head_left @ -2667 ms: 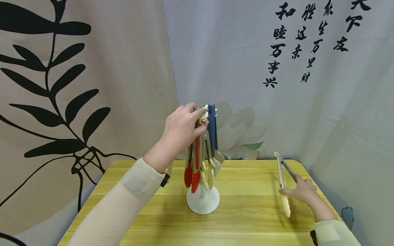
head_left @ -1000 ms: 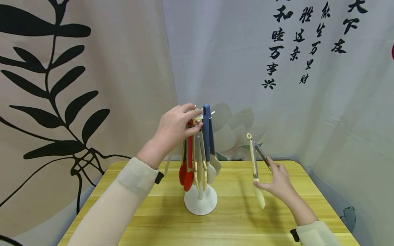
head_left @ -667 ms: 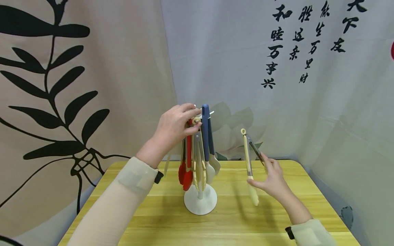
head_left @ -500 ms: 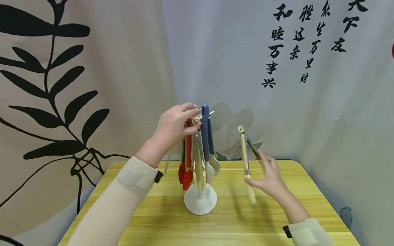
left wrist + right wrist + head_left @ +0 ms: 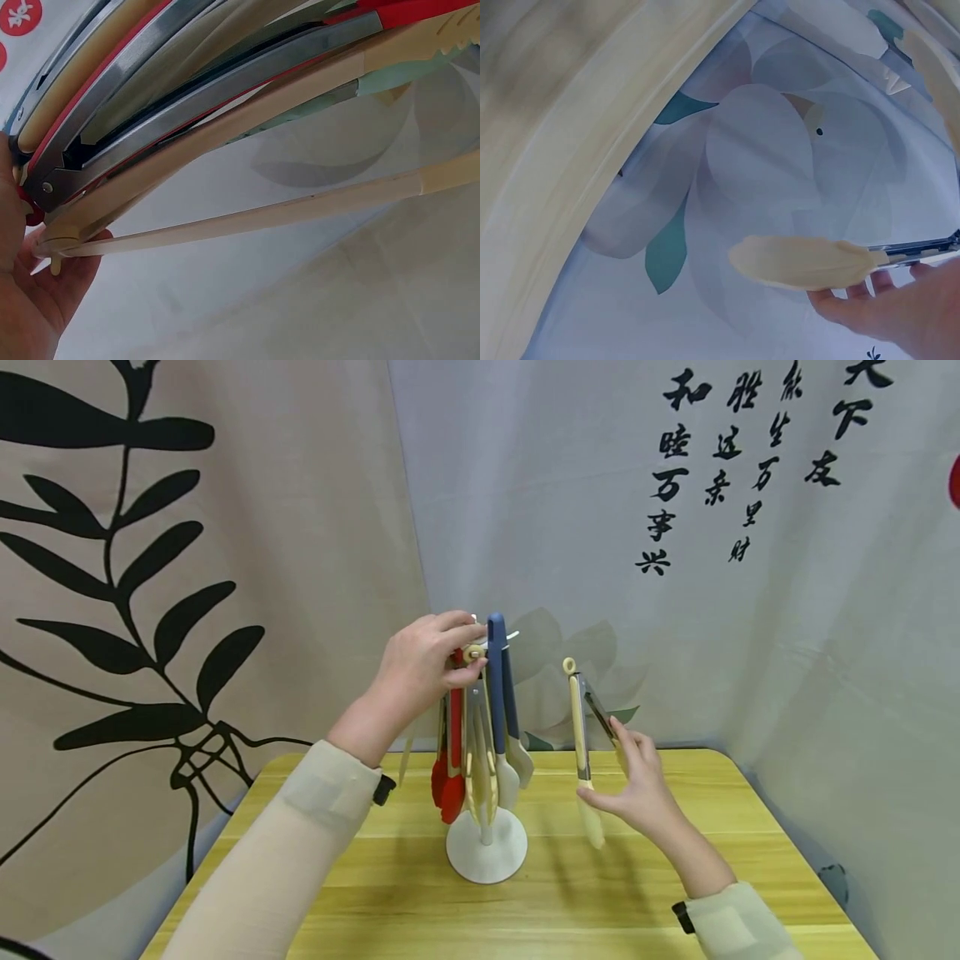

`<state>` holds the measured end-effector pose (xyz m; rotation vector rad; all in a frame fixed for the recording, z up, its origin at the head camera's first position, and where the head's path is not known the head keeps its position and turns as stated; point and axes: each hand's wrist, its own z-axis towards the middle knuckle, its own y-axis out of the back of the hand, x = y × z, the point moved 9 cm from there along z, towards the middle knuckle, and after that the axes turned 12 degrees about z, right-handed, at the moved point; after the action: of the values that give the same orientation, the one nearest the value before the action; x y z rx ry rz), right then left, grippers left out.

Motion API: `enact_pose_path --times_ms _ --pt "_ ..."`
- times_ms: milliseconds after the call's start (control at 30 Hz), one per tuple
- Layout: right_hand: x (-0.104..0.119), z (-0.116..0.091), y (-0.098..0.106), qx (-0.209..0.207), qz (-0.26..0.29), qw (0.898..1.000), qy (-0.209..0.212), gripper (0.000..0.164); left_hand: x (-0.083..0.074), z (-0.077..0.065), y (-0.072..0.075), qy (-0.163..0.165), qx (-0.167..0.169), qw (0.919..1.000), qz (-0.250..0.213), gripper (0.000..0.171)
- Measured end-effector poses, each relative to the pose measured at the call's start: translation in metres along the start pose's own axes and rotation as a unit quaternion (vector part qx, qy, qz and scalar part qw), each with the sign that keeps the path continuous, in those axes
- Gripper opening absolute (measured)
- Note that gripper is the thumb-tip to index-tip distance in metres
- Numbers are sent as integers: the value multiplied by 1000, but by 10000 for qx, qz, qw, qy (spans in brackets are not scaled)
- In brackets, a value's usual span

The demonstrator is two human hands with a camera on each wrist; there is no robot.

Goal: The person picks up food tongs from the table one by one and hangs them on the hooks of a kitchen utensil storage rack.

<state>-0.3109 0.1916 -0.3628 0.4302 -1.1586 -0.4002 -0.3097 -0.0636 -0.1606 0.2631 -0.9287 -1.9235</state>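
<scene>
My left hand [image 5: 431, 660] grips the top of a white utensil stand [image 5: 487, 860] at the table's middle. Its fingers lie around the hooks, by the ring of hanging cream tongs. Red-tipped tongs [image 5: 453, 797], further cream-coloured utensils and blue-handled utensils [image 5: 497, 693] hang from the stand. In the left wrist view, metal tong arms [image 5: 232, 101] fan out from the left hand [image 5: 30, 307]. To the right of the stand, my right hand [image 5: 637, 785] holds cream-and-metal tongs [image 5: 579, 727] above the table, thumb on one arm, fingers on the other. Their cream tip [image 5: 802, 262] shows in the right wrist view.
A yellow wooden table [image 5: 375, 893] bears the stand. Behind it hangs a pale curtain [image 5: 525, 485] with dark leaves on the left, a faint flower, and black writing on the right. Both wrists wear dark straps over pale sleeves.
The right hand has carried the tongs leftward from the table's right side, nearer the stand, and raised them. The left hand stays on the stand, which has turned a little.
</scene>
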Motion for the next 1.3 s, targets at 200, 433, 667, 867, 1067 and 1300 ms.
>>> enact_pose_path --times_ms 200,433,667,867,1067,1300 --pt "14 3 -2 -86 85 9998 167 111 2 0 -1 -5 30 10000 -82 30" --pt "28 7 -6 -71 136 9993 329 112 5 0 -4 23 109 9997 -205 29" --pt "42 10 -10 -59 247 9984 499 112 7 1 -4 39 134 9993 -350 29" --pt "52 13 -12 -51 399 9972 633 111 7 1 -4 66 179 9988 -462 30" --pt "63 16 -13 -60 403 9963 756 112 8 2 -3 32 118 9989 -449 29" --pt "76 21 -13 -93 138 9945 1031 113 8 3 -3 1 96 9989 -456 28"
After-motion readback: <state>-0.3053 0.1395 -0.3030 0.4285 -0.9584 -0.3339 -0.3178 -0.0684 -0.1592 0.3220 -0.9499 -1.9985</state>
